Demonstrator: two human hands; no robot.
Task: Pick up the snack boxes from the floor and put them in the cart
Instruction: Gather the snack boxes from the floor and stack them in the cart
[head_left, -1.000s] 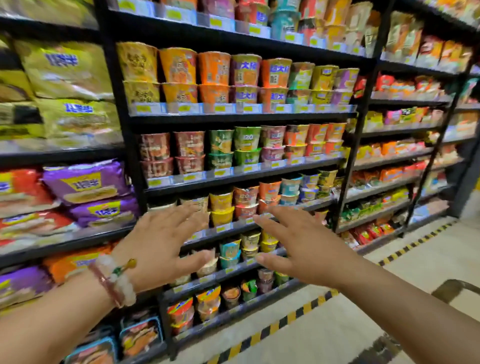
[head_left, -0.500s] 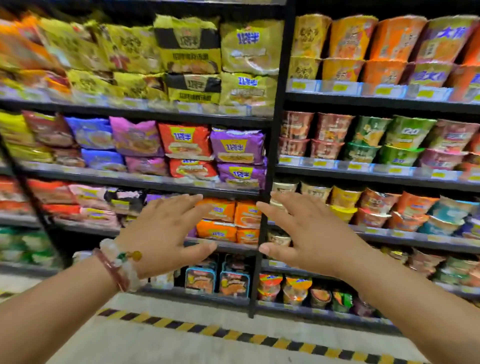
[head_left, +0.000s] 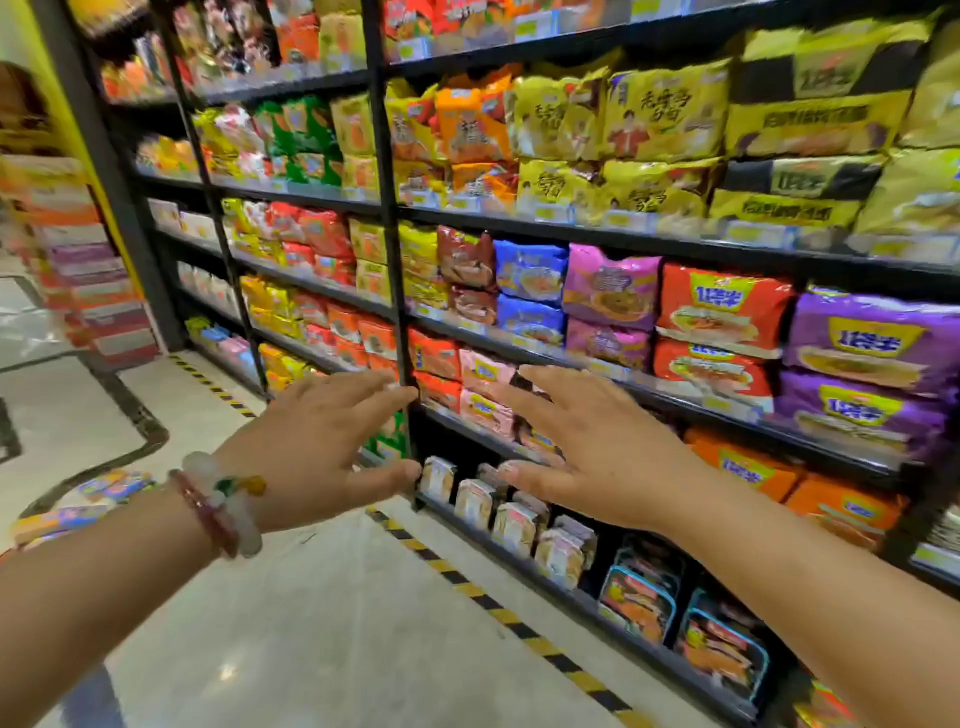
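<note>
Overhead, yellow noodle packs, writing unreadable.

I stand before a tall black shelving unit packed with bright noodle packets — yellow ones on the higher shelves, orange and purple lower down. Along the unit's foot runs a yellow-and-black hazard stripe on the pale glossy floor. Past the unit's left end stands a blurred stack of cartons — beside a yellow wall.
</note>
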